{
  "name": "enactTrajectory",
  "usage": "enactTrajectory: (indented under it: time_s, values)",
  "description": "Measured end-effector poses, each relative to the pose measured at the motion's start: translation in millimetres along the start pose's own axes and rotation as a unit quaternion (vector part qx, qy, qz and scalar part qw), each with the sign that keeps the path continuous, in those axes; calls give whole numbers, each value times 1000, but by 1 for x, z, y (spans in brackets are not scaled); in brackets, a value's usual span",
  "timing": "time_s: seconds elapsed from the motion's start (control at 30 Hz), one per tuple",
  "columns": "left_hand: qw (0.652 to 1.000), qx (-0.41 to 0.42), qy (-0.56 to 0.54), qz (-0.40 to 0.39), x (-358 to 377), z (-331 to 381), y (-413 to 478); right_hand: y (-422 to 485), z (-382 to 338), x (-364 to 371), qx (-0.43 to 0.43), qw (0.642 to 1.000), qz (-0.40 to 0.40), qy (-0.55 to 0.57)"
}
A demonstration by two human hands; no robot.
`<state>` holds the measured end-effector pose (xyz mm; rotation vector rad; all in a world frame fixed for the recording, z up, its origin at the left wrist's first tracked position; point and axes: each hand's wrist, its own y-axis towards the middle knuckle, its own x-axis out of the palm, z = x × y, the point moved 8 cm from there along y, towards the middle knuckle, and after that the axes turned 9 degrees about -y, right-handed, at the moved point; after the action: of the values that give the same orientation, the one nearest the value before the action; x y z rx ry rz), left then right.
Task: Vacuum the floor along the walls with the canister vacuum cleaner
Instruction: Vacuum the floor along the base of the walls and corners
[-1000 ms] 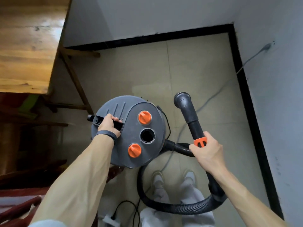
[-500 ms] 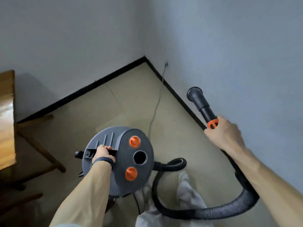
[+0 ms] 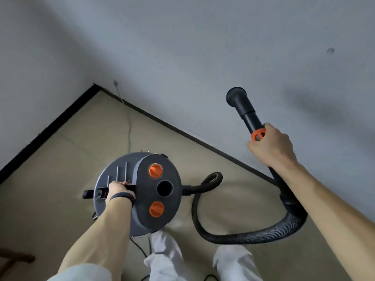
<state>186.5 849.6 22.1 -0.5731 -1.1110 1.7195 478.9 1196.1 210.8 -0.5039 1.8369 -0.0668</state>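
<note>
A round grey canister vacuum (image 3: 160, 207) with two orange knobs hangs low at centre, above the beige tiled floor (image 3: 67, 165). My left hand (image 3: 118, 189) grips its black carry handle. A black ribbed hose (image 3: 253, 237) loops from the canister's side to the right and up. My right hand (image 3: 272, 148) holds the hose's rigid black tube (image 3: 246, 110) just below an orange ring, with the open nozzle end pointing up in front of the wall.
Two grey walls (image 3: 203, 47) meet in a corner at upper left, edged by a black skirting (image 3: 48, 130). A thin cable (image 3: 128, 130) drops from the wall onto the floor behind the canister. My legs in light trousers (image 3: 164, 256) are below. A wooden piece (image 3: 14, 258) shows at bottom left.
The view has swung right and up: the wooden table has left the frame and the corner has shifted left. My right hand has raised the hose tube higher toward the right wall.
</note>
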Motion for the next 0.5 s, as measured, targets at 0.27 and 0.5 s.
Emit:
enactTrajectory:
  time_s: [0.27,0.5]
  values:
    - [993,-21,102,57,-7,-158,-33,-18,169,-60,67,994,49,-75]
    - [971,-16,235,35,-13,-256,-63,-53,251,-36,122,990,31,-65]
